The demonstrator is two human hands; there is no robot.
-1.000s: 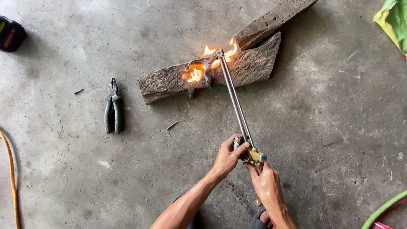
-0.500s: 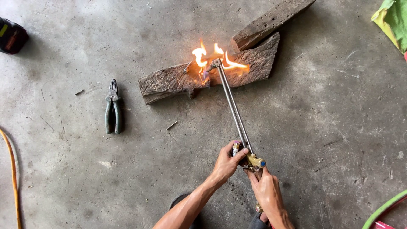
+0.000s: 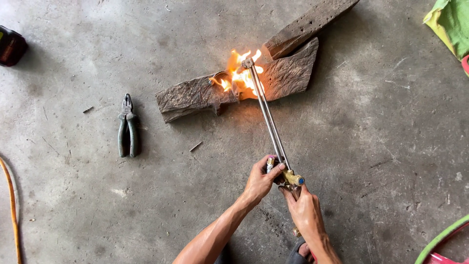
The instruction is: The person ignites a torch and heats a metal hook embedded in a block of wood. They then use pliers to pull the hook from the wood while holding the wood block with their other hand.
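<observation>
A: Entry, head view. What is held, and by which hand?

B: A long cutting torch is gripped at its brass valve end, lower centre of the frame. The left hand is closed around the valve body, thumb laid over the top. The right hand is wrapped around the handle just behind it, fingers curled shut. The two hands are set close together, almost touching.

A: Position of the torch?

B: Its twin metal tubes are run from the hands up and slightly left to the tip, which is placed at the centre top of the frame. An orange flame is seen at the tip, spread over the wood.

A: What is under the flame?

B: A rough, weathered wooden plank is laid flat on the concrete floor, slanted from centre left up to the right. A second, narrower board is rested against its upper right end. Whether a small piece lies in the flame cannot be told; it is hidden by the glare.

A: Surroundings?

B: Green-handled pliers are noted on the floor at left, well apart from the plank, jaws pointed up. A dark object is cut off at the upper left edge. An orange hose is recorded along the lower left edge, green cloth in the upper right corner, a green hose at lower right.
</observation>
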